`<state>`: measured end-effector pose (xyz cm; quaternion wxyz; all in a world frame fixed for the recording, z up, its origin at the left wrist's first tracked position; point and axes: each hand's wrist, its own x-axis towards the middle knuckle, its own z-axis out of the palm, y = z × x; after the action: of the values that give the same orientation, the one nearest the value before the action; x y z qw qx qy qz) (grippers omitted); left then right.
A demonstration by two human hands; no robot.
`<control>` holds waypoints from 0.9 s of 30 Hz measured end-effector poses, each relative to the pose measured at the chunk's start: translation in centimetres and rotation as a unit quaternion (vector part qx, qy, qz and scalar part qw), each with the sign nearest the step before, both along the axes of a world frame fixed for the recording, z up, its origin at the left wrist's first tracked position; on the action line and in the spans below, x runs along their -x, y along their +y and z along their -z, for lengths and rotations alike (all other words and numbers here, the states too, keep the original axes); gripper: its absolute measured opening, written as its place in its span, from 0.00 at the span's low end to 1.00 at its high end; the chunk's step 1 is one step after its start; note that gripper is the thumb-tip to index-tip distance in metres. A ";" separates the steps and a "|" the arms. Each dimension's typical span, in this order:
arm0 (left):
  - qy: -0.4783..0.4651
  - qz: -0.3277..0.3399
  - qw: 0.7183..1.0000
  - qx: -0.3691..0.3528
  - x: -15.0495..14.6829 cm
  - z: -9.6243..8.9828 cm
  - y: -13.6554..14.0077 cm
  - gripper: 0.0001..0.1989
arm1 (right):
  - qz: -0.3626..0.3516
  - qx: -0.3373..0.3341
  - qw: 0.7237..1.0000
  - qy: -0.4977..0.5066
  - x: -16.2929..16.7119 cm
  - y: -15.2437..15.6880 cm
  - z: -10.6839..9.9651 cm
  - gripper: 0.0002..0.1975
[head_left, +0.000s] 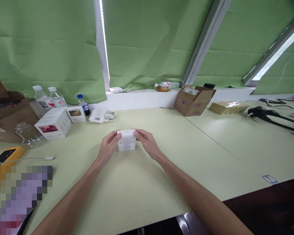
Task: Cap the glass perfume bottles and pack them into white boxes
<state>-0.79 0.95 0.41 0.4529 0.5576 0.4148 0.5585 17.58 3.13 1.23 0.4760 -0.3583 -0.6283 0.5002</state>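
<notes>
box [126, 143], between left hand [108, 144] and right hand [148, 142], both clamped on its sides

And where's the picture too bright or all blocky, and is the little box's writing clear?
Head view, top: bright light through gaps beside the green blinds; head view, lower left: big squares blur a purplish thing; head view, middle: print on the white box is too small to read.

From my distant seat I see a small box [126, 142] between the left hand [107, 146] and right hand [148, 143], mid desk [137, 192]. Far left, I count two packs [61, 127] right of a carton [22, 119], bottles [57, 100] behind them; far right, an open carton [186, 103], with a packet [227, 108] right of it.
</notes>
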 end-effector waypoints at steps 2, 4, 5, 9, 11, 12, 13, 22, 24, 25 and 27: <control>-0.001 -0.002 1.000 0.003 0.0 0.1 0.0 0.19 | -0.001 0.002 1.000 0.001 0.0 0.1 0.1 0.19; 0.000 -0.006 1.000 0.004 -0.1 0.1 0.0 0.19 | -0.001 0.002 1.000 0.003 0.0 0.1 0.1 0.18; 0.001 -0.009 1.000 0.004 -0.1 0.2 0.1 0.19 | -0.001 0.001 1.000 0.004 0.0 0.1 0.1 0.18; 0.005 -0.031 1.000 0.004 -0.4 0.2 0.0 0.19 | 0.002 -0.003 1.000 0.004 0.1 -0.1 -0.1 0.19; 0.006 -0.042 0.999 0.006 -0.6 0.0 -0.1 0.18 | 0.002 -0.002 1.000 0.002 0.2 -0.3 -0.2 0.19; 0.007 -0.047 0.999 0.008 -0.8 -0.1 -0.2 0.18 | 0.004 0.000 1.000 0.000 0.3 -0.3 -0.2 0.19; 0.008 -0.051 0.999 0.009 -0.9 -0.2 -0.3 0.18 | 0.006 0.002 1.000 -0.001 0.3 -0.4 -0.3 0.19; -0.004 -0.072 0.997 0.016 -2.1 -0.6 -0.9 0.17 | 0.019 0.017 0.999 0.022 1.2 -0.9 -0.1 0.20; -0.006 -0.077 0.997 0.023 -2.3 -0.6 -0.9 0.17 | 0.027 0.020 0.999 0.029 1.5 -1.0 0.1 0.20; -0.008 -0.079 0.996 0.027 -2.4 -0.5 -0.9 0.17 | 0.031 0.023 0.999 0.031 1.7 -1.0 0.2 0.20; -0.008 -0.088 0.996 0.033 -2.6 -0.5 -1.0 0.18 | 0.042 0.028 0.998 0.031 2.0 -1.1 0.4 0.20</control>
<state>1.85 -0.08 0.88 0.4231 0.4996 0.4767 0.5867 15.53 2.02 0.86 0.5055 -0.3818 -0.5838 0.5078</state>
